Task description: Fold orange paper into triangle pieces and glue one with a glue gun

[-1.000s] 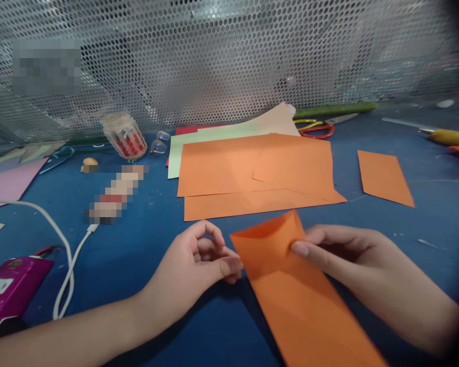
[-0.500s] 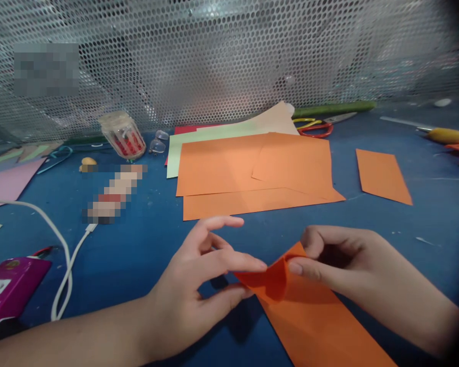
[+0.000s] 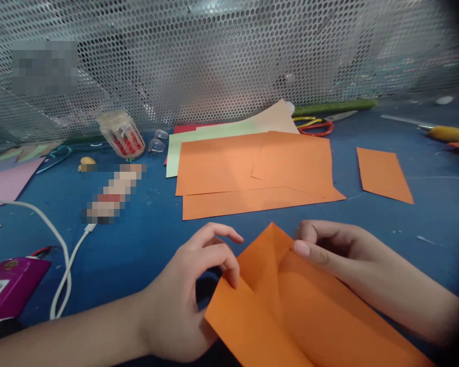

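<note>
Orange sheet (image 3: 313, 306), one, creased, at the near side of the bench (image 3: 149, 229): now spread open, folded narrow a moment ago; inner creases exposed for working. Right hand (image 3: 346, 252): fingers pinched on its upper edge. Left hand (image 3: 179, 288): fingers half-curled over its left flap; thumb hidden, hold uncertain.

So the folded orange paper (image 3: 329, 311) runs off the bottom edge, and it's hiding the thumb tip of the left hand (image 3: 183, 290) and some fingertips of the right hand (image 3: 348, 257). Purple box (image 3: 21, 280) and pink sheet (image 3: 7, 181) get chopped at the left edge, yellow-handled tool (image 3: 449, 135) at the right. The long thing (image 3: 117, 193) left of centre is pixelated, no clue what it is. Upper left has a pixelated patch too.
</note>
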`<state>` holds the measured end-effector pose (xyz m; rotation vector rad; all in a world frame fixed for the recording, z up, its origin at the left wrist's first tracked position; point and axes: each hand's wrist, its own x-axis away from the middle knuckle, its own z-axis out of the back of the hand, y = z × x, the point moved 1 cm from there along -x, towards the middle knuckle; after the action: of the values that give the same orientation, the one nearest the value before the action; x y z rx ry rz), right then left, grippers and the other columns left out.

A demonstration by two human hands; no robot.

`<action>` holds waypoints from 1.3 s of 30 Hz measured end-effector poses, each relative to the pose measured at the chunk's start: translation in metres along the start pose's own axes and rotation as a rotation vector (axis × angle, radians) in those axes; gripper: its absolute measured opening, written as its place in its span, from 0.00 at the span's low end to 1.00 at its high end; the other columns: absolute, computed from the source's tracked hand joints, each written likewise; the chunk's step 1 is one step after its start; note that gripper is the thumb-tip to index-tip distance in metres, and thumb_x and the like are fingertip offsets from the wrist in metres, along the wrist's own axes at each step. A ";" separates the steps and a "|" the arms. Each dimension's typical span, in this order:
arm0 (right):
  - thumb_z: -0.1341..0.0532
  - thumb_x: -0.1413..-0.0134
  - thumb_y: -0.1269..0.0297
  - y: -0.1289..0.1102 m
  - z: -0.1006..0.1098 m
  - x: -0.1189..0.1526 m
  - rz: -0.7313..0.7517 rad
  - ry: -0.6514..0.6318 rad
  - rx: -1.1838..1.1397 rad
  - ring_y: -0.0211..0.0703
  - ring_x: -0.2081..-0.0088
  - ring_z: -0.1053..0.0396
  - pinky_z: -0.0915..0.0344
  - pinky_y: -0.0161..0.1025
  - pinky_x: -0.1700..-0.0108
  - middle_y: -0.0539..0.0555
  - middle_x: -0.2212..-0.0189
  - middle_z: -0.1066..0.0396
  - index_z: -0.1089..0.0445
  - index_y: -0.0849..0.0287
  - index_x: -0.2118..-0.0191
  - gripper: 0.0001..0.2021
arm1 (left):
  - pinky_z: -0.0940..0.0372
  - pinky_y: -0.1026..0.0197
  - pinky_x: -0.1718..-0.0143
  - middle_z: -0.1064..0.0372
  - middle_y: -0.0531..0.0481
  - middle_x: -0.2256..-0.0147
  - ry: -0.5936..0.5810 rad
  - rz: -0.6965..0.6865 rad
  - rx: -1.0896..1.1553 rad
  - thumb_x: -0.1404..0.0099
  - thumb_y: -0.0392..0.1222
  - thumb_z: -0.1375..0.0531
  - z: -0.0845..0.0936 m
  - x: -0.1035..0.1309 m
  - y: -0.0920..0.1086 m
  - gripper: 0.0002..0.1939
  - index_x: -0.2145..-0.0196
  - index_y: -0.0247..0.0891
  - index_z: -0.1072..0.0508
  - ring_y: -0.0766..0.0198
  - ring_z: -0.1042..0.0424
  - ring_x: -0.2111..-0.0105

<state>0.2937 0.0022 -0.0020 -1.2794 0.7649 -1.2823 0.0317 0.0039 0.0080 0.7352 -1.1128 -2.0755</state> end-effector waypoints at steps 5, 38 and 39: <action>0.29 0.53 0.24 -0.002 0.002 -0.002 0.078 0.105 0.149 0.37 0.78 0.39 0.41 0.33 0.79 0.49 0.80 0.34 0.28 0.55 0.75 0.34 | 0.27 0.51 0.46 0.25 0.41 0.44 0.038 -0.117 -0.137 0.43 0.33 0.37 0.002 0.005 0.001 0.12 0.60 0.43 0.27 0.48 0.23 0.44; 0.50 0.18 0.73 0.012 0.020 -0.014 1.214 -0.270 0.946 0.39 0.36 0.23 0.38 0.33 0.28 0.54 0.44 0.16 0.20 0.61 0.46 0.19 | 0.31 0.53 0.33 0.19 0.46 0.38 -0.177 -0.326 -0.790 0.24 0.36 0.47 -0.002 0.014 -0.002 0.21 0.41 0.37 0.20 0.53 0.22 0.38; 0.50 0.18 0.72 0.013 0.020 -0.014 1.222 -0.268 0.940 0.39 0.36 0.23 0.39 0.33 0.28 0.54 0.43 0.16 0.20 0.61 0.45 0.19 | 0.32 0.52 0.32 0.20 0.46 0.38 -0.181 -0.322 -0.774 0.25 0.37 0.46 -0.003 0.014 -0.002 0.22 0.39 0.37 0.21 0.53 0.23 0.37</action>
<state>0.3136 0.0181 -0.0135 -0.0741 0.4683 -0.3073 0.0250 -0.0072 0.0025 0.3508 -0.2029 -2.6150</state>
